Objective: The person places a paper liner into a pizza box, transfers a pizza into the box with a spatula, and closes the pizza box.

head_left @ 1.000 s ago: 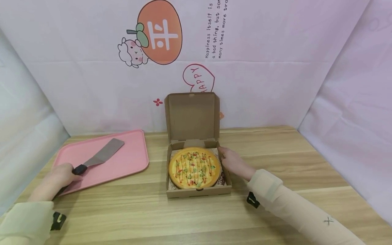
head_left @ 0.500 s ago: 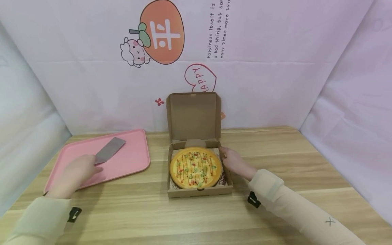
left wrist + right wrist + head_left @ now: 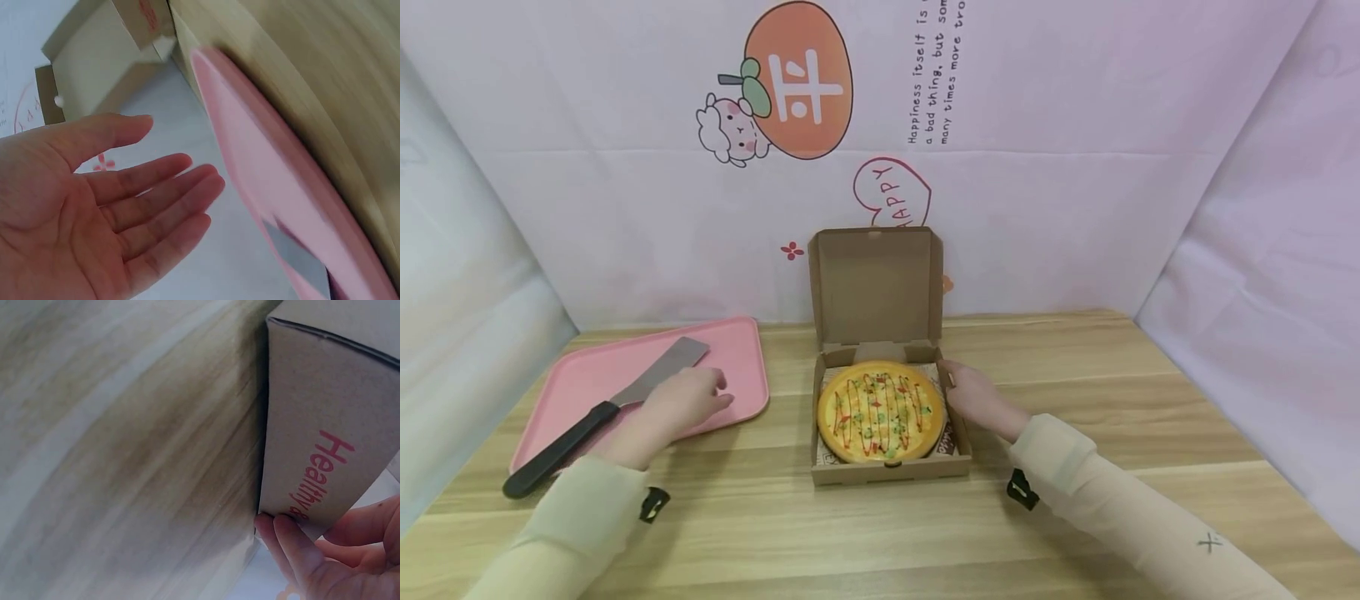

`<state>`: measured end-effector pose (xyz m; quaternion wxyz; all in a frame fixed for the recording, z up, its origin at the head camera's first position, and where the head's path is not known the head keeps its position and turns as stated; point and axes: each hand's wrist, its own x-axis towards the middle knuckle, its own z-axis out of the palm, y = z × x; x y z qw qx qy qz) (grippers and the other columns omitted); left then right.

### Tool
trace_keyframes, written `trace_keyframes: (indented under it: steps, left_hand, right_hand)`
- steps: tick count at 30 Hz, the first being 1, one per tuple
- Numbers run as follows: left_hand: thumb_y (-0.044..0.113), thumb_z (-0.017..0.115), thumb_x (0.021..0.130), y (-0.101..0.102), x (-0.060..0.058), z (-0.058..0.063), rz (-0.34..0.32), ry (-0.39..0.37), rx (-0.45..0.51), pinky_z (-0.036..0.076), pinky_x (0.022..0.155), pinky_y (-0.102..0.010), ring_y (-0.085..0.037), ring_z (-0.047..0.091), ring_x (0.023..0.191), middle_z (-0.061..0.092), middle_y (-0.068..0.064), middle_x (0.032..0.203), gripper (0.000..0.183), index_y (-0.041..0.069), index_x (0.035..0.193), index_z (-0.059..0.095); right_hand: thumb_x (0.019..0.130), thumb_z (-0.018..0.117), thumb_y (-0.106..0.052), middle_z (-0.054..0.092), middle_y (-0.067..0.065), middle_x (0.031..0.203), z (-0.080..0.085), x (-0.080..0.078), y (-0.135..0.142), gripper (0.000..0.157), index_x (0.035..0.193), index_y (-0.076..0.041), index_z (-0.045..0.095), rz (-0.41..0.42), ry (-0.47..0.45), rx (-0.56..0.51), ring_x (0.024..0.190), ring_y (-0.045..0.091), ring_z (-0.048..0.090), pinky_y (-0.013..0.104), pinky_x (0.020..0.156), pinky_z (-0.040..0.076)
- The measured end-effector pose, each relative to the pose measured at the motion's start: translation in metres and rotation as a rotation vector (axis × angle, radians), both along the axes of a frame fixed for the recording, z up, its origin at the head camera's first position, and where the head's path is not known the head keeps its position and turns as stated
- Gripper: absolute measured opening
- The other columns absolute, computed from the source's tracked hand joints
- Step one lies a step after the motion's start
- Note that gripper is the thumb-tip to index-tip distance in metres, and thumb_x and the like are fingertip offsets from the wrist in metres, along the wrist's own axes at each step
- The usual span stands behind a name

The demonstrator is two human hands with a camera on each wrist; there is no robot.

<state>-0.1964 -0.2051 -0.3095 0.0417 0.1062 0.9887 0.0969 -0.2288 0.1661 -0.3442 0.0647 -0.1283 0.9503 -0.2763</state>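
Note:
My left hand is over the right front part of the pink tray, holding nothing. In the left wrist view its palm shows, fingers loosely extended and thumb apart. A spatula with a black handle and metal blade lies across the tray, handle end past its left front edge. My right hand grips the right wall of the open cardboard pizza box. The right wrist view shows fingers against the outer wall printed "Healthy &". A whole pizza lies in the box on printed paper.
The box lid stands upright in front of the white printed backdrop. White cloth also hangs at both sides. Bare wood tabletop shows in front of the box and to its right.
My left hand has let go of the spatula handle and moved right across the tray. The spatula stays on the tray. My right hand keeps its place at the box.

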Motion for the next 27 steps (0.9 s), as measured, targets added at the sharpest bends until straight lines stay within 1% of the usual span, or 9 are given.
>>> trace_keyframes:
  steps: [3,5,8,12,14,16,21,24,27]
  left_hand:
    - [0.019,0.057,0.085,0.016,-0.005,-0.004,-0.033,0.013,0.027,0.047,0.073,-0.044,-0.031,0.06,0.083,0.064,-0.015,0.089,0.024,-0.003,0.093,0.062]
    - [0.018,0.057,0.085,0.027,-0.008,-0.008,-0.049,0.017,0.053,0.047,0.074,-0.043,-0.029,0.06,0.082,0.065,-0.014,0.088,0.021,-0.002,0.09,0.062]
    - [0.017,0.057,0.085,0.04,-0.014,-0.013,-0.061,0.008,0.103,0.048,0.074,-0.042,-0.027,0.06,0.08,0.065,-0.013,0.086,0.02,-0.001,0.089,0.063]
    - [0.017,0.057,0.086,0.053,-0.021,-0.018,-0.064,-0.033,0.172,0.048,0.075,-0.041,-0.026,0.06,0.081,0.065,-0.013,0.087,0.022,-0.002,0.093,0.064]
    - [0.018,0.056,0.087,0.057,-0.025,-0.021,-0.063,-0.048,0.201,0.048,0.076,-0.04,-0.025,0.06,0.081,0.065,-0.014,0.089,0.023,-0.002,0.096,0.064]
    - [0.017,0.056,0.087,0.06,-0.029,-0.022,-0.057,-0.06,0.242,0.049,0.075,-0.04,-0.025,0.06,0.08,0.065,-0.014,0.089,0.024,-0.003,0.097,0.063]
    - [0.013,0.054,0.088,0.066,-0.04,-0.026,0.019,-0.12,0.393,0.049,0.072,-0.035,-0.021,0.059,0.077,0.064,-0.015,0.09,0.024,-0.006,0.1,0.061]
    - [0.011,0.053,0.089,0.068,-0.046,-0.028,0.083,-0.162,0.49,0.05,0.072,-0.034,-0.023,0.06,0.08,0.063,-0.017,0.093,0.025,-0.008,0.104,0.059]
    - [0.011,0.051,0.09,0.069,-0.055,-0.028,0.116,-0.163,0.518,0.051,0.074,-0.034,-0.026,0.061,0.083,0.062,-0.019,0.097,0.029,-0.009,0.109,0.057]
  right_hand:
    - [0.087,0.038,0.002,0.037,0.028,0.136,-0.001,-0.001,0.0,0.048,0.133,0.012,0.032,-0.001,-0.01,-0.007,0.113,0.035,0.046,0.039,0.083,0.042]
    - [0.087,0.038,0.003,0.036,0.029,0.136,-0.001,-0.001,0.001,0.048,0.134,0.012,0.031,-0.003,-0.024,-0.02,0.105,0.035,0.051,0.037,0.075,0.045]
    - [0.086,0.038,0.004,0.034,0.03,0.137,0.0,-0.001,0.001,0.05,0.134,0.013,0.03,0.001,-0.038,-0.037,0.098,0.033,0.05,0.036,0.073,0.044]
    - [0.09,0.042,-0.003,0.036,0.031,0.135,0.001,-0.001,0.002,0.048,0.133,0.014,0.03,0.005,-0.034,-0.051,0.117,0.039,0.044,0.044,0.093,0.041]
    - [0.091,0.044,-0.007,0.039,0.031,0.132,0.001,-0.002,0.002,0.048,0.132,0.014,0.032,0.007,-0.031,-0.071,0.119,0.041,0.042,0.048,0.095,0.039]
    - [0.09,0.045,-0.007,0.043,0.033,0.128,0.001,-0.004,0.003,0.045,0.13,0.014,0.035,0.014,-0.02,-0.094,0.114,0.042,0.046,0.047,0.09,0.043]
    - [0.089,0.043,-0.006,0.052,0.034,0.114,0.002,-0.013,0.006,0.04,0.123,0.015,0.039,0.016,-0.012,-0.143,0.099,0.039,0.056,0.041,0.076,0.05]
    - [0.09,0.043,-0.008,0.052,0.034,0.114,0.007,-0.019,0.008,0.041,0.123,0.016,0.037,0.012,-0.02,-0.149,0.102,0.041,0.054,0.045,0.083,0.048]
    - [0.089,0.044,-0.008,0.052,0.034,0.114,0.01,-0.034,0.012,0.043,0.123,0.016,0.037,0.005,0.016,-0.143,0.103,0.042,0.053,0.044,0.086,0.047]
